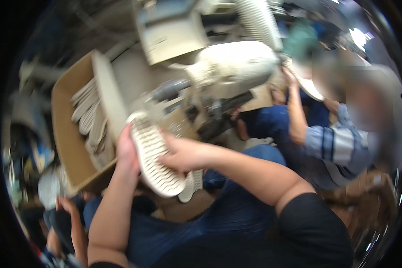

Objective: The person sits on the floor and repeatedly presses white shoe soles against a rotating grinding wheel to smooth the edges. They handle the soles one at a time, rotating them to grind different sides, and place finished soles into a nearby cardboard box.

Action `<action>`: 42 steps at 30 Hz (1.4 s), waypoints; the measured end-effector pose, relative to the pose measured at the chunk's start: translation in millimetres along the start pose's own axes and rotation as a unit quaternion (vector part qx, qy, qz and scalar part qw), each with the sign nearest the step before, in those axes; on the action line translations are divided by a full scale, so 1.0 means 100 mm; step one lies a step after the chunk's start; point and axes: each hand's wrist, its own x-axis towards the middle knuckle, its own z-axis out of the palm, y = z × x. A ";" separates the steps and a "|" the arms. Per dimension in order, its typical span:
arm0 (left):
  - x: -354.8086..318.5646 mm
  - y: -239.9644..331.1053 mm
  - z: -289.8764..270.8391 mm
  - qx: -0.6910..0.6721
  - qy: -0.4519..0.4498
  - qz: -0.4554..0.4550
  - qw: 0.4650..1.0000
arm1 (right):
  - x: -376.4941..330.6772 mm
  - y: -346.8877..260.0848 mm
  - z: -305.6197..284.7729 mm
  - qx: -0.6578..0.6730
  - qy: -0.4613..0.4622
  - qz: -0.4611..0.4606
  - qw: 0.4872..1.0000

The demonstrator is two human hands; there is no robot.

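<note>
A cream shoe sole point(154, 154) with a ridged, wavy tread is held over my lap, its tread turned up toward me. My left hand point(127, 152) wraps round its left edge. On the other side my right hand point(183, 154) grips the sole, with the thumb laid across the tread. Behind and below it, near my knees, part of another pale sole point(187, 190) shows. Several more soles point(91, 109) lie piled in a cardboard box point(69, 156) to the left of my left hand.
A pale machine point(236, 67) with a rounded housing and a ribbed hose point(258, 22) stands ahead. At the right a seated co-worker point(339, 143) holds a light sole point(306, 85). Another person's arm point(76, 228) shows at the lower left. The picture is blurred.
</note>
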 end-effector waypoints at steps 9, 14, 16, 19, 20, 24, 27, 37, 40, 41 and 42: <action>-0.06 0.10 0.12 -0.045 -0.112 -0.025 0.992 | 0.04 -0.03 0.21 0.197 0.114 -0.011 0.974; -0.05 0.07 0.12 -0.040 -0.123 -0.018 0.991 | 0.04 0.04 0.27 0.206 0.123 -0.060 0.969; -0.09 0.07 0.12 -0.041 -0.139 -0.013 0.989 | 0.05 0.08 0.30 0.199 0.123 -0.096 0.967; -0.18 0.09 0.15 -0.025 -0.134 0.006 0.991 | 0.04 0.09 0.32 0.208 0.104 -0.132 0.964; -0.20 0.10 0.16 -0.023 -0.140 0.010 0.990 | 0.04 0.09 0.33 0.199 0.099 -0.142 0.965; -0.28 0.13 0.20 -0.040 -0.143 0.022 0.989 | 0.02 0.04 0.38 0.185 0.095 -0.167 0.964; -0.24 0.15 0.21 -0.035 -0.134 0.028 0.990 | 0.02 -0.01 0.39 0.188 0.099 -0.177 0.961; 0.32 0.33 0.12 -0.013 -0.080 0.059 0.995 | 0.29 -0.03 0.23 0.248 0.115 -0.182 0.944; 0.49 0.45 0.16 -0.002 -0.049 0.074 0.996 | 0.46 -0.06 0.15 0.289 0.116 -0.174 0.934; 0.53 0.49 0.17 -0.011 -0.049 0.077 0.996 | 0.50 -0.07 0.14 0.303 0.133 -0.156 0.931; 0.56 0.52 0.18 -0.019 -0.051 0.082 0.995 | 0.50 -0.07 0.13 0.306 0.120 -0.162 0.930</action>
